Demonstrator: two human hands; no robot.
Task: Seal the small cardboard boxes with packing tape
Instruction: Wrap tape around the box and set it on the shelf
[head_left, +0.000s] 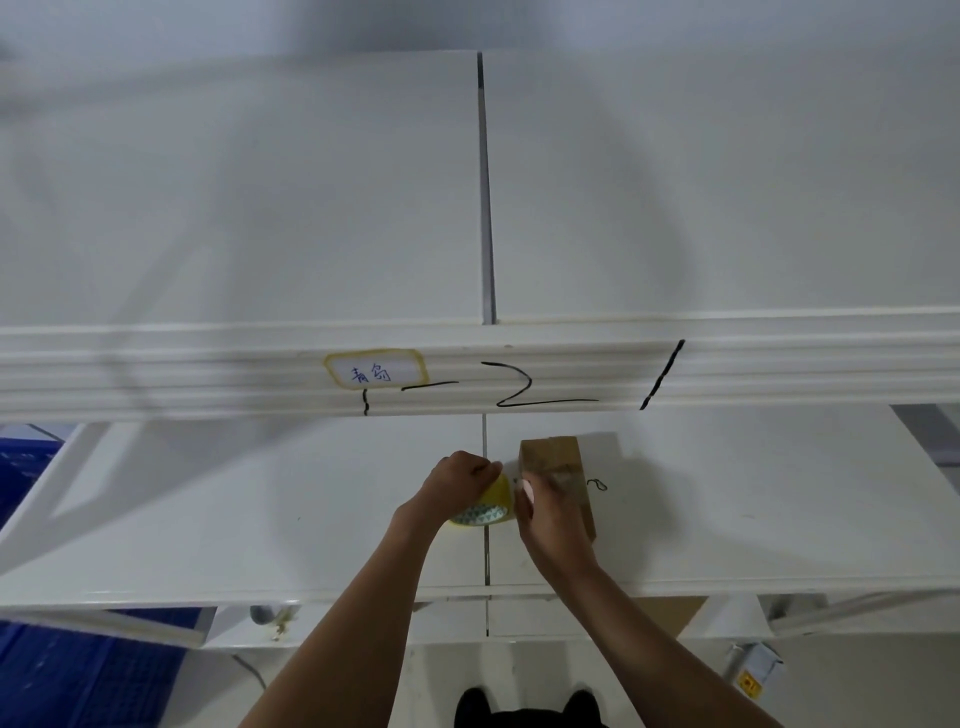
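Note:
A small brown cardboard box (555, 456) lies on the white shelf (260, 509), just right of the middle seam. My right hand (548, 512) rests over its near left part and presses on a strip of clear tape across its top. My left hand (464, 475) grips a yellowish roll of packing tape (488, 506) from above, right beside the box's left side. The roll stands tilted, and its patterned inner core shows. The near end of the box is hidden under my right hand.
A white upper shelf rail (208, 374) runs across just above the hands, with a yellow-edged label (375, 370) and black marker strokes. Blue crates (78, 670) sit low on the left. A brown cardboard piece (670, 616) lies under the shelf at right.

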